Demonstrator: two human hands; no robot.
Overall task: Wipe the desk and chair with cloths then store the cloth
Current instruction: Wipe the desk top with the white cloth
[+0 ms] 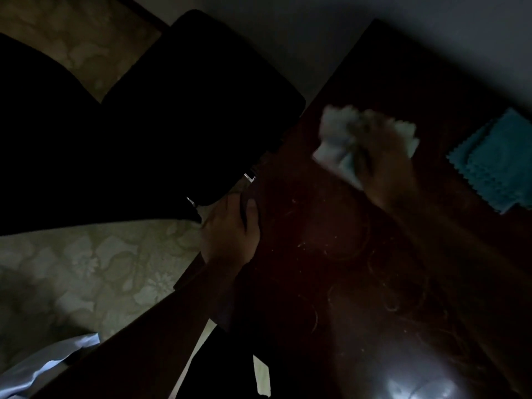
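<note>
**White cloth under the right hand, mid-desk**

The room is dim. The right hand (380,159), blurred, is bunched on a white cloth (336,139) right of centre on the dark desk (331,254); it seems to grip it. The left hand (233,231) curls over the desk's left edge, thumb on top. A blue cloth (498,162) lies at far right. The black chair (187,110) stands upper left.

Very dim, underexposed frame. Black chair (178,116) in the upper left loses all detail. Glare patch on desk (331,269) at lower right. Right hand (383,156) and white cloth (339,133) motion-blurred. Wide-angle tilt.
</note>
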